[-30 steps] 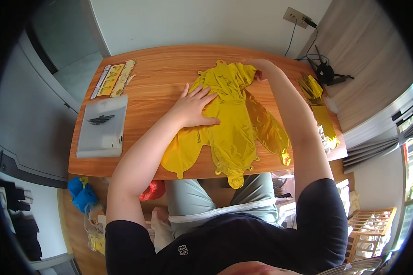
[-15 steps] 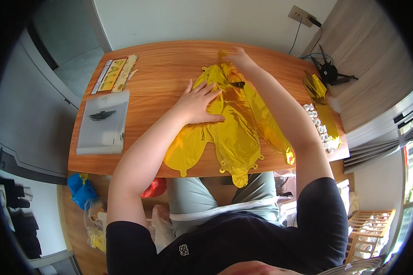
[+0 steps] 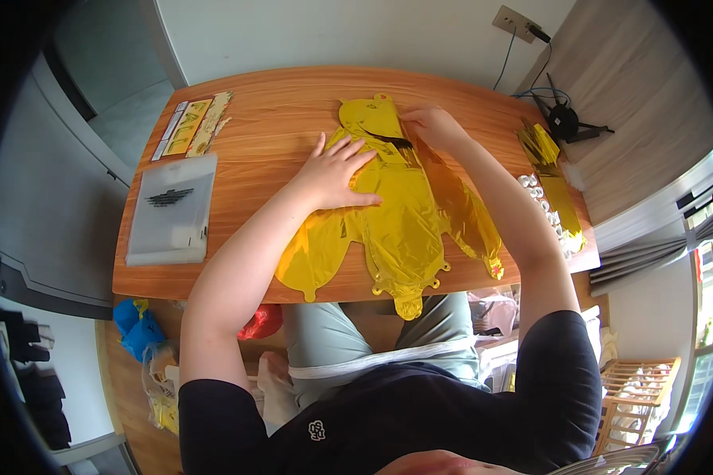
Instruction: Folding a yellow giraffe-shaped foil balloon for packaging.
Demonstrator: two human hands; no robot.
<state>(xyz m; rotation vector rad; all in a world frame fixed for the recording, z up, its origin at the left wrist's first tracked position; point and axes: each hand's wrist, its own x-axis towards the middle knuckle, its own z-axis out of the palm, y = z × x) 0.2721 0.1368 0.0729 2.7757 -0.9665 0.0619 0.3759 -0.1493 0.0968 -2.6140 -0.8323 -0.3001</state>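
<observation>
at the left of the frame a frosted plastic pouch (image 3: 170, 210) lay flat on the wooden surface (image 3: 269, 127), and above it, toward the upper left, a narrow yellow printed card pack (image 3: 192, 125) sat near the far edge; neither was touched.

moving toward the middle, the left hand (image 3: 337, 172) rested palm down with fingers spread on the gold foil balloon (image 3: 400, 222), its grip released and simply pressing the foil flat. the balloon lay deflated across the centre of the surface, one lobe reaching to the lower left of the hand and its bottom tabs hanging just over the near edge above the person's lap.

just right of centre, the right hand (image 3: 432, 127) sat at the balloon's upper end, fingers curled onto the foil beside a dark strip there; whether it pinched the foil or only pressed on it could not be told. a second, narrower gold lobe (image 3: 463, 214) ran down beside the right forearm.

judging from this, the balloon was spread out and mostly smoothed, but wrinkles showed along its body and it was flat, with no air in it.

at the right edge more gold foil pieces (image 3: 554, 182) and small white items (image 3: 540, 196) lay untouched, with a black cabled device (image 3: 564, 121) in the upper right.
</observation>
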